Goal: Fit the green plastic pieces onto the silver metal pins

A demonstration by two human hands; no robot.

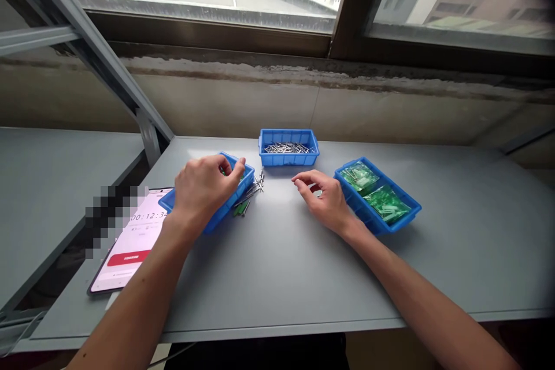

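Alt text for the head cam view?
Two bare hands over a grey table: the left hand rests on a blue tray beside spilled nails, and the right hand sits near a tray of green packets. A tray of nails and a timer phone lie nearby.

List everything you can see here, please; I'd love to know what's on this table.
tray of nails: one, blue, far middle of table
tray of packets: one, blue, right of table
small tray: one, blue, left of table
nails: many, silver, in tray of nails
loose nails: several, silver, on table beside small tray
plastic bits: a few, green, on table beside small tray
packets: two, green, in tray of packets
phone: one, white screen with timer, left of table
table: one, grey, under all these
left hand: one, bare, over small tray, fingers at its rim
right hand: one, bare, beside tray of packets
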